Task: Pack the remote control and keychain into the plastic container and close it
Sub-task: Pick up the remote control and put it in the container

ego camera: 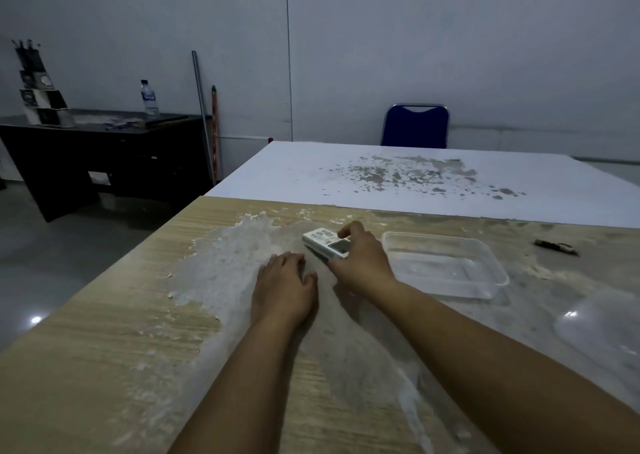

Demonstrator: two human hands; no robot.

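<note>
A white remote control [323,242] with a small screen lies on the worn wooden table [104,332]. My right hand [362,261] grips it from the right, with fingers over its far edge and thumb at its near edge. My left hand [285,285] rests flat on the table just left of it, holding nothing. A clear plastic container [446,263] stands open directly to the right of the remote. A dark keychain [556,247] lies further right. The clear lid [602,329] lies at the right edge of the view.
A white table [398,176] adjoins the far edge of the wooden one, with a blue chair [415,126] behind it. A black desk [104,148] with a water bottle [149,98] stands at the far left across open floor.
</note>
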